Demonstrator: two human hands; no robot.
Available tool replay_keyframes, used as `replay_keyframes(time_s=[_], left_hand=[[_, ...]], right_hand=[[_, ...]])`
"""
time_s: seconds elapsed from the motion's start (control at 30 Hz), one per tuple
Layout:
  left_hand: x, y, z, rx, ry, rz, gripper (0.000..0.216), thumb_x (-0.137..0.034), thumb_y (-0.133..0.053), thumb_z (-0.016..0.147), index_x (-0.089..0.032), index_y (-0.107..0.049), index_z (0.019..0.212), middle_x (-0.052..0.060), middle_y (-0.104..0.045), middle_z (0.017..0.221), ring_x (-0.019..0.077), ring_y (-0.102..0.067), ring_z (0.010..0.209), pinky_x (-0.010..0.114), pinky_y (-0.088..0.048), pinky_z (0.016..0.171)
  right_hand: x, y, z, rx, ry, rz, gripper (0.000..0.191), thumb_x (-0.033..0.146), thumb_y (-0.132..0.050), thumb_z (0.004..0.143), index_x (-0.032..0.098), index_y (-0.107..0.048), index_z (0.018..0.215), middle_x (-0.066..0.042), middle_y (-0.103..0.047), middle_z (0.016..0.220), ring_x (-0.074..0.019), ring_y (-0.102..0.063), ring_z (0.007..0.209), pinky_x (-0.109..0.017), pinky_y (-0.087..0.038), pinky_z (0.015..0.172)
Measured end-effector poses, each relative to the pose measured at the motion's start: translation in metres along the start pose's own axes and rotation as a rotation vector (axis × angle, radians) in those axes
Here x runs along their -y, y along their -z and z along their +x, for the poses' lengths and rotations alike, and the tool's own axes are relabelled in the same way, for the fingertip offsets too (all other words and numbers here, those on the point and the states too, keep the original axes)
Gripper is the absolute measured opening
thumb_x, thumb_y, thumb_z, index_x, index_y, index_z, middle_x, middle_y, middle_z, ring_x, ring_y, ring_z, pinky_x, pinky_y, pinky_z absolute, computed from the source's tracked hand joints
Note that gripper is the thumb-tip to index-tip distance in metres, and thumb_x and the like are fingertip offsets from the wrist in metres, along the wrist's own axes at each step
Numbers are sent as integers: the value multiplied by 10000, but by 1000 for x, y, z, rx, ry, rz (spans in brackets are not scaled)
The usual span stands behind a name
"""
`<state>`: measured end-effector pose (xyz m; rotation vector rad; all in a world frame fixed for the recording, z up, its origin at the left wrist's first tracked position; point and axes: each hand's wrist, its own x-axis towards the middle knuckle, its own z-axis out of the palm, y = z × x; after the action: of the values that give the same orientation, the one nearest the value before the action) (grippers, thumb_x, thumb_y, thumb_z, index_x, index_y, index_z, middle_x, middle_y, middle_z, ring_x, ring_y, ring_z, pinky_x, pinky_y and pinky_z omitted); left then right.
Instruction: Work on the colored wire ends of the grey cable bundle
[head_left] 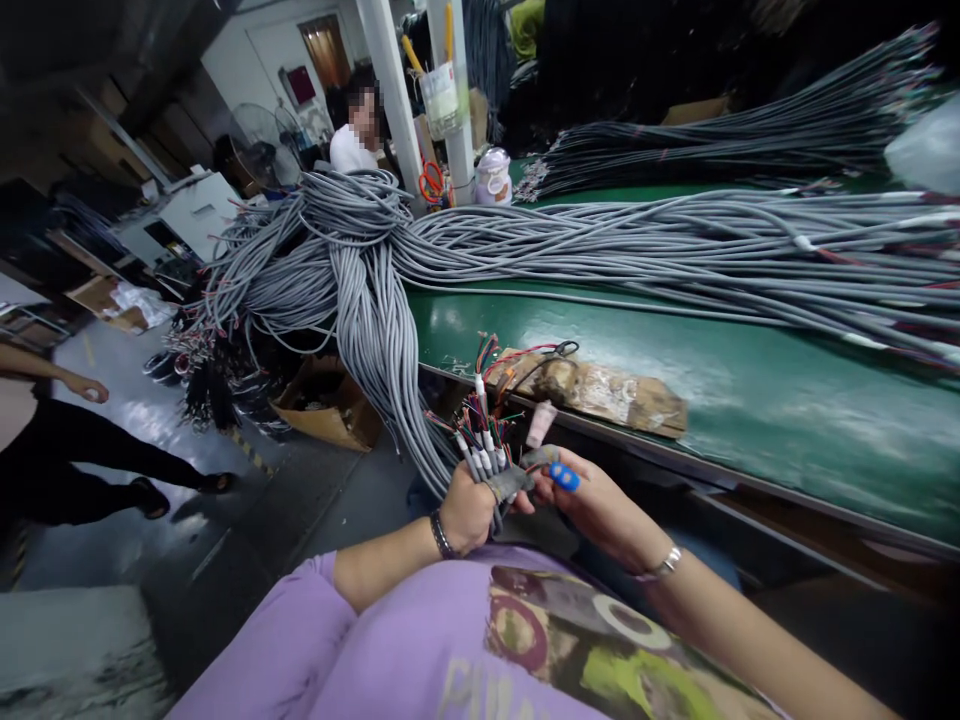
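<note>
My left hand [466, 512] is closed round the ends of several grey cables [491, 462], whose stripped coloured wires fan out above my fist. My right hand [592, 500] is pinched next to them, its fingertips in grey and blue finger covers, gripping one cable end near the left hand. The cables run down from a large grey bundle [375, 300] that hangs over the edge of the green bench [750, 390]. A pale tag and a taped cardboard block [600, 388] with a wire loop lie just beyond my hands.
More long grey cable bundles [712, 240] lie across the bench. A cardboard box [330, 400] sits on the floor under the hanging cables. A person walks by at far left [67, 440]; another sits at the back [356, 135]. Scissors and a jar stand by white posts [457, 120].
</note>
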<state>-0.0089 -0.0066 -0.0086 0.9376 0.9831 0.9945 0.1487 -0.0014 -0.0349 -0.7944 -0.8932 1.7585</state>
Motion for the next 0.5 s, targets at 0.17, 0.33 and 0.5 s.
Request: replay_keyframes(time_s=[0.17,0.33,0.5], left_hand=[[3,3,1,66,-33,76,383,-473,-753,716,-118,-666,600,36,-600,503,113,-524,493,248,-400,535],[2,5,0,75,-59,108,364,-434,-752,716,-120,-658,556,48,-625,534,109,-531,520,243,-399,551],[-4,-1,1,-80,8,-36,368,-440,-765,666,-126,-632,529,39,-589,466,123,-551,486,237,-396,506]], right_hand=[[14,-18,-6,-94,59,-217,354,510,-798,685,197,-632,679,-1,-614,561,-135,-509,528,-285,-391,557],[14,-19,-2,-123,64,-273,381,538,-785,674,196,-618,661,3,-594,547,-133,-491,520,-280,-371,542],[5,-12,-5,-192,121,-293,376,527,-795,666,191,-630,629,12,-551,565,-122,-441,543,-272,-357,539]])
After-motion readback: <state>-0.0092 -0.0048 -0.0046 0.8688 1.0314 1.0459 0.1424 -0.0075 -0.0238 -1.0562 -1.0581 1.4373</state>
